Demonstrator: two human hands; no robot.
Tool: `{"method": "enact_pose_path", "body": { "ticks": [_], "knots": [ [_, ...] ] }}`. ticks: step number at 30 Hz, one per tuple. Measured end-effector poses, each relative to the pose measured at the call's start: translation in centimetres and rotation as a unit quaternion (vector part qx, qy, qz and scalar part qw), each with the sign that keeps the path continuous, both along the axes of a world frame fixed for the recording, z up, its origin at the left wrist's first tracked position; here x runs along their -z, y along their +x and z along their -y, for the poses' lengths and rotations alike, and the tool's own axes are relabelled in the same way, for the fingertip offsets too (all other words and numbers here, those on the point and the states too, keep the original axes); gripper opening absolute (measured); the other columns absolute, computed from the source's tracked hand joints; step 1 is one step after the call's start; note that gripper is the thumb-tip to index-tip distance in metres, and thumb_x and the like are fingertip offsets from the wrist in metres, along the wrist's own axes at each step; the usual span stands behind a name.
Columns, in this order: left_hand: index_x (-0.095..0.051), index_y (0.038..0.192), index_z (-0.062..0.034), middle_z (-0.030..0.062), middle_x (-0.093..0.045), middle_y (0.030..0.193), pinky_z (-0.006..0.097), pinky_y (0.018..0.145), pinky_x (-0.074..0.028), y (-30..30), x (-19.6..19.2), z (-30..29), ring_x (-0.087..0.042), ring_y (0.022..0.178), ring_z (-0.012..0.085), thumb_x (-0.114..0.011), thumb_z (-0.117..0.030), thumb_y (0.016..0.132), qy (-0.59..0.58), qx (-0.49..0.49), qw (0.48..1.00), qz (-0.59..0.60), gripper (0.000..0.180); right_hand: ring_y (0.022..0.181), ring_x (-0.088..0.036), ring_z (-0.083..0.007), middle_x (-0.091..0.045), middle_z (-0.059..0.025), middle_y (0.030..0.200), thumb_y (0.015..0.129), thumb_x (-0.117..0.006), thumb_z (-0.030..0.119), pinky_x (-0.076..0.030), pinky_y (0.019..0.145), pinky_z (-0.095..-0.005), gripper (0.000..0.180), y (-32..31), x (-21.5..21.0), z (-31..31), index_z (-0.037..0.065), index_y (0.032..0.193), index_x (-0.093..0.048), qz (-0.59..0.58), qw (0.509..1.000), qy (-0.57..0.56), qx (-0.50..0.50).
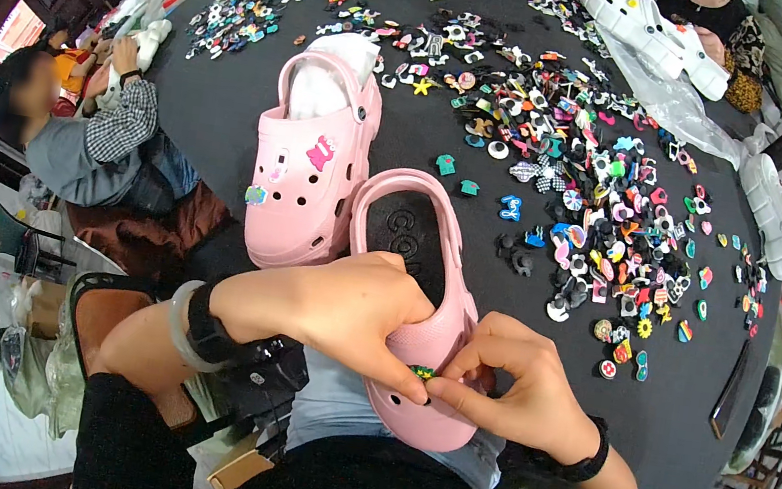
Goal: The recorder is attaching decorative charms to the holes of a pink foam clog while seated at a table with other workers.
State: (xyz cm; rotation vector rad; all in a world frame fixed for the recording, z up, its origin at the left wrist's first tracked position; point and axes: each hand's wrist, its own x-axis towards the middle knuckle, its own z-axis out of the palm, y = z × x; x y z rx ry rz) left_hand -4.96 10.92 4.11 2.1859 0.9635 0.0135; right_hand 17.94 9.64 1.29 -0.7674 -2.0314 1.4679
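Observation:
A pink clog [459,247] rests at the table's near edge, its toe toward me. My left hand [341,308] grips it, fingers reaching inside the opening and thumb pressed on top. With my right hand [514,382] I pinch a small green and yellow shoe charm [422,373] against the clog's upper, by the left thumb tip. Whether the charm's stem sits in a hole is hidden. To the left stands a second pink clog [289,214] with several charms on it and a white stuffing [337,75] in its heel.
Loose colourful shoe charms [607,216] are heaped across the dark table [677,429]. White clogs [774,216] lie at the right edge. Across the table a person holds a white clog [655,36]; another person [93,139] sits at left. A dark thin tool [726,391] lies at right.

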Motion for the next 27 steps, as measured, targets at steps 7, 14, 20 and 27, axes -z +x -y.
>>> {"method": "enact_pose_path", "body": {
  "ticks": [7, 14, 20, 27],
  "knots": [
    [-0.057, 0.056, -0.0034, 0.0173, -0.054, 0.057, 0.041, 0.064, -0.039, 0.3, -0.2, 0.2, -0.052, 0.059, 0.0363, -0.077, -0.051, 0.069, -0.026, -0.021, 0.999, -0.027, 0.053, 0.07, -0.052, -0.0039, -0.056, 0.0022, 0.078, 0.09, -0.066, 0.014, -0.042, 0.062, -0.0207, 0.015, 1.6, 0.8, -1.4, 0.003, 0.1, -0.064, -0.096, 0.985, -0.144, 0.024],
    [-0.054, 0.055, -0.0046, 0.0127, -0.05, 0.052, 0.039, 0.063, -0.034, 0.2, 0.9, 1.2, -0.045, 0.049, 0.0322, -0.079, -0.044, 0.065, 0.081, -0.018, 0.996, 0.027, 0.048, 0.061, -0.047, -0.004, -0.055, 0.0003, 0.078, 0.095, -0.056, 0.014, -0.038, 0.054, -0.0195, 0.014, 11.2, -1.8, -4.7, 0.001, 0.102, -0.058, -0.275, 0.931, -0.011, 0.238],
    [-0.054, 0.05, -0.0011, 0.0128, -0.049, 0.05, 0.036, 0.066, -0.034, -0.1, 0.9, 0.9, -0.045, 0.05, 0.0303, -0.081, -0.042, 0.066, 0.059, 0.0, 0.998, -0.018, 0.052, 0.054, -0.032, -0.0052, -0.036, 0.0034, 0.067, 0.099, -0.048, 0.018, -0.027, 0.049, -0.02, 0.018, 17.6, -2.4, -5.6, 0.002, 0.106, -0.051, -0.432, 0.842, -0.029, 0.321],
    [-0.063, 0.059, -0.0059, 0.0072, -0.057, 0.056, 0.034, 0.069, -0.033, 0.7, 0.2, 0.4, -0.053, 0.056, 0.0231, -0.084, -0.037, 0.064, -0.001, -0.029, 0.999, 0.014, 0.038, 0.055, -0.032, -0.0054, -0.037, 0.0036, 0.066, 0.098, -0.05, 0.017, -0.027, 0.051, -0.0218, 0.017, 18.5, -1.7, -5.6, 0.001, 0.103, -0.053, -0.364, 0.885, -0.011, 0.289]
  ]
}}
